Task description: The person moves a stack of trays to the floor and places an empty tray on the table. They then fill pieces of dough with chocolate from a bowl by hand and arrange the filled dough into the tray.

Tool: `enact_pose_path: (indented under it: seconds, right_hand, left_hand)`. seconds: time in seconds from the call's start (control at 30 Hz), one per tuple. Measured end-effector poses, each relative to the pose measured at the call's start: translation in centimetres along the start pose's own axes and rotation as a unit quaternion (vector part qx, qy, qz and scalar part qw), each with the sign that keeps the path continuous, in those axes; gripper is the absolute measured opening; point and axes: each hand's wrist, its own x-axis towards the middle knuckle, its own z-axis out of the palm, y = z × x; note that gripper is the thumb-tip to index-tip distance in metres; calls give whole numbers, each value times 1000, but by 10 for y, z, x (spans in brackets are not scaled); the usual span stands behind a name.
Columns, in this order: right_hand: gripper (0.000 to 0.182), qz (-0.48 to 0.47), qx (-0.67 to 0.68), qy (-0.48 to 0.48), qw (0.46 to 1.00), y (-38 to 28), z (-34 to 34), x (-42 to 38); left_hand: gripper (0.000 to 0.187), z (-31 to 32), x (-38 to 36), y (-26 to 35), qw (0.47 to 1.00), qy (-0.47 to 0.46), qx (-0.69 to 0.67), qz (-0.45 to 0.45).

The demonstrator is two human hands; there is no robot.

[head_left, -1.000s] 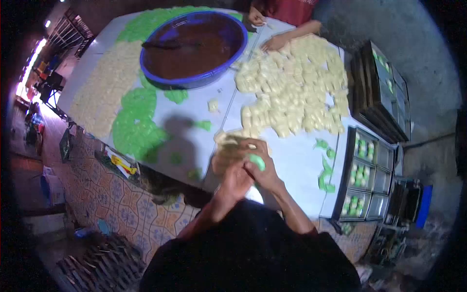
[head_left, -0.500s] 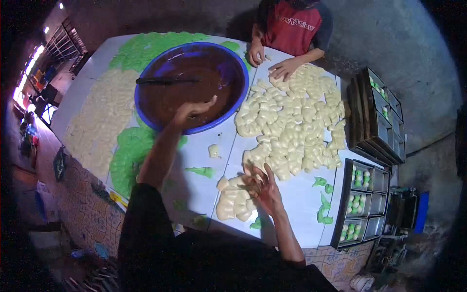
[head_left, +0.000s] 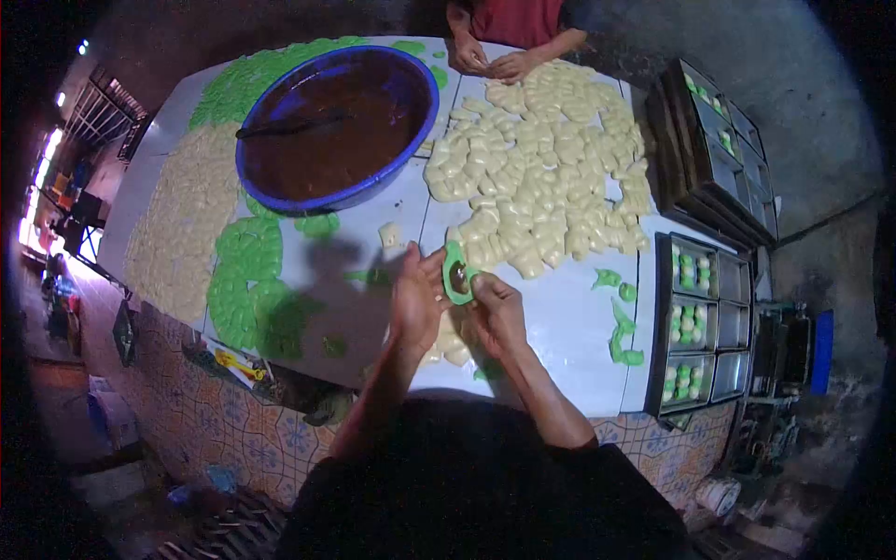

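Note:
A flattened piece of green dough (head_left: 452, 257) with a dab of brown filling (head_left: 459, 276) is held up between my hands over the table. My right hand (head_left: 500, 314) pinches its lower right edge between thumb and fingers. On its other side, my left hand (head_left: 416, 303) has its fingers against the dough, thumb raised. Below them, a small pile of cream dough pieces (head_left: 452, 347) is partly hidden by my hands. A blue basin (head_left: 373, 179) of brown filling (head_left: 322, 154) stands at the upper left, with a dark utensil (head_left: 289, 123) lying in it.
Cream dough pieces (head_left: 532, 187) spread across the right half of the table, green ones (head_left: 245, 280) at left. Compartment trays (head_left: 689, 331) holding green-and-cream balls are at right, beside a stack of trays (head_left: 714, 154). Across the table, a person's hands (head_left: 495, 63) work close together.
My left hand has left the basin and come to my right hand, which now holds green dough with filling. The other person's hands have come together. The view has shifted.

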Motion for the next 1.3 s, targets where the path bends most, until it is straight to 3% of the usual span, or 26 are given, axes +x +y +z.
enact_pose_path:
  seconds: [0.07,0.1,0.13,0.17,0.2,0.23,0.27,0.3,0.33,0.37,0.47,0.57,0.63,0.67,0.7,0.77,0.8,0.83,0.87,0.9,0.97,1.0,1.13,1.23,1.27,1.3]
  right_hand:
    - [23,-108,-115,146,977,-7,16,-24]
    - [23,-110,-113,150,976,-8,11,-33]
    - [23,-246,-343,111,899,-7,2,-43]
    - [23,-361,-548,66,752,-7,-7,-54]
    - [28,-385,-592,26,708,-12,-17,-61]
    - [28,-394,-593,33,702,-17,-26,-65]
    - [25,-394,-539,15,744,-20,-34,-70]
    - [23,-388,-483,-7,785,-23,-37,-77]
    - [17,-333,-369,53,866,-22,-37,-83]
    - [12,-334,-277,69,898,-23,-40,-87]
    - [17,-363,-368,54,854,-31,-51,-109]
    - [22,-332,-458,48,823,-23,-65,-130]
    - [24,-268,-450,100,846,-26,-77,-141]
    - [28,-222,-430,141,864,-25,-78,-145]
    - [32,-175,-407,182,878,-29,-71,-149]
    - [57,-229,-442,142,855,-20,-90,-141]
    - [57,-91,-301,116,942,-24,-95,-143]
    - [57,49,-147,83,984,-30,-101,-145]
    - [51,123,-118,-40,985,-34,-114,-146]
    - [51,126,-119,-40,984,-33,-116,-146]
    - [48,-16,-322,0,946,-26,-117,-144]
    - [48,-116,-392,41,912,-19,-122,-134]
    - [75,-116,-299,104,941,-1,-161,-101]
    - [65,-324,-470,85,817,-9,-138,-79]
    - [52,-247,-543,114,795,-22,-117,-68]
    - [41,-187,-500,102,839,-26,-86,-46]
  left_hand:
    - [56,-3,-14,-32,999,31,1,29]
    - [45,-9,-15,-53,999,28,17,43]
    - [35,-9,-23,-61,999,-3,-5,45]
    - [35,-8,-33,-66,999,-7,-3,40]
    - [38,-4,-42,-65,976,-41,171,130]
    - [42,2,-47,-65,912,-75,336,222]
    - [32,5,-52,-73,941,-61,294,157]
    - [32,7,-54,-83,940,-67,294,158]
    - [27,9,-57,-94,952,-76,255,152]
    - [22,12,-58,-104,962,-84,214,145]
    - [18,24,-67,-123,976,-67,178,105]
    - [29,34,-71,-139,984,-39,161,68]
    - [39,41,-74,-148,988,-17,148,42]
    - [56,45,-75,-148,984,-42,166,48]
    - [56,46,-76,-150,984,-44,168,43]
    - [61,47,-77,-152,944,-107,240,199]
    - [67,41,-73,-156,924,-124,269,240]
    - [67,38,-72,-154,924,-127,269,240]
    - [71,36,-72,-152,945,-155,210,198]
    - [76,33,-74,-150,960,-179,150,155]
    - [78,27,-77,-142,970,-161,132,122]
    - [73,22,-74,-142,971,-114,133,163]
    - [35,-29,-53,-134,965,45,115,230]
    - [21,-66,-60,-117,929,150,131,313]
    - [18,-80,-60,-113,936,184,78,290]
    - [17,-96,-63,-112,941,213,26,261]
